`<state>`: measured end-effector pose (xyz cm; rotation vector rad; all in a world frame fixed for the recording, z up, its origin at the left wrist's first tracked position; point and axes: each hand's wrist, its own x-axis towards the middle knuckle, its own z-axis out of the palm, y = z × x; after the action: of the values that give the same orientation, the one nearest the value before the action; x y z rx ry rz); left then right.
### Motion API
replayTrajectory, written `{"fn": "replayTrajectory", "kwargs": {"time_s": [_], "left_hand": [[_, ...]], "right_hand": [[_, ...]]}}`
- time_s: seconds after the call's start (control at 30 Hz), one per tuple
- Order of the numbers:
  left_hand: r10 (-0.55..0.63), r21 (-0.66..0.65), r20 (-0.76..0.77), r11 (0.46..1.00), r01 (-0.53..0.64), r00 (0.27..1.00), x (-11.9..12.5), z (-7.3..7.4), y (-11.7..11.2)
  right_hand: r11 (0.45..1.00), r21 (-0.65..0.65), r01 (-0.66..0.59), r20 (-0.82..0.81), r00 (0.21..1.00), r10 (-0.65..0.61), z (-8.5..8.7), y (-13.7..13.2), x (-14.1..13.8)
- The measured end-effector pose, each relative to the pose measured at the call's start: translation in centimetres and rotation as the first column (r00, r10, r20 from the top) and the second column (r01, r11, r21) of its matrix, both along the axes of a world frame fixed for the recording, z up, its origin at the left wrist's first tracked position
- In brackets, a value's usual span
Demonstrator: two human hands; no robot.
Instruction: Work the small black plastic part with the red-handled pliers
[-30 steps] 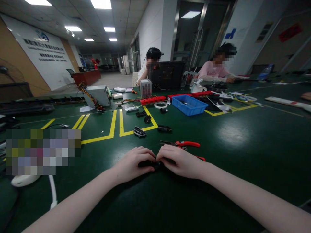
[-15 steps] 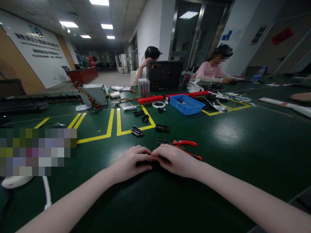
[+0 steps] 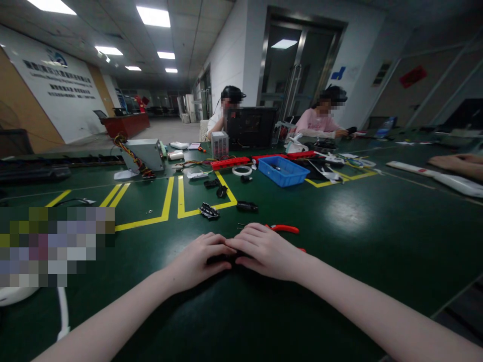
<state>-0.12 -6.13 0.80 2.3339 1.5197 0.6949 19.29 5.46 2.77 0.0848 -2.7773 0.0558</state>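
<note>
Close together over the green table, my left hand point(image 3: 208, 260) and my right hand point(image 3: 267, 251) are both closed on a small black part point(image 3: 220, 259). Most of that part is hidden by my fingers, so its kind cannot be made out. The right fingertips lie over the tips of the left fingers. Just beyond my right hand are pliers with red handles point(image 3: 285, 229), partly covered by the hand. A black piece with a lighter edge point(image 3: 209, 211) and a black cylindrical piece point(image 3: 247, 206) lie farther out. Smaller black pieces point(image 3: 222, 191) sit behind them.
A blue bin point(image 3: 284, 173) holds something dark. Behind it run red power strips point(image 3: 230, 163). A metal power supply box point(image 3: 145, 153) with cables stands left. Yellow tape point(image 3: 143, 223) marks the table. Two people sit across; another person's hand point(image 3: 456, 162) rests at right.
The view has tilted up and shifted slightly right. My right hand has slid over the left fingertips and covers more of the pliers. The black part stays between my hands.
</note>
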Motion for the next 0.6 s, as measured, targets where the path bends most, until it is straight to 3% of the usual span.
{"fn": "replayTrajectory", "kwargs": {"time_s": [0.07,0.17,0.27,0.43,0.6], "left_hand": [[0.001,0.006,-0.005,1.000,-0.001,1.000,0.0,-0.1,0.0],[0.007,0.009,-0.009,1.000,-0.007,1.000,0.0,-0.1,-0.1],[0.023,0.014,-0.015,1.000,-0.023,1.000,0.0,0.0,-0.1],[0.096,0.013,0.010,0.995,-0.096,0.995,0.0,0.1,-0.3],[0.119,0.024,-0.002,0.993,-0.119,0.993,0.1,0.2,-0.3]], "right_hand": [[0.990,-0.035,0.138,0.004,0.990,-0.138,0.4,1.4,0.7],[0.931,-0.031,0.363,0.039,0.932,-0.361,0.6,4.2,2.1],[0.862,-0.081,0.500,0.175,0.859,-0.482,0.4,6.8,3.6],[0.859,-0.122,0.498,0.293,0.845,-0.448,0.5,8.4,5.2],[0.874,-0.115,0.473,0.257,0.864,-0.433,0.1,7.8,4.8]]}}
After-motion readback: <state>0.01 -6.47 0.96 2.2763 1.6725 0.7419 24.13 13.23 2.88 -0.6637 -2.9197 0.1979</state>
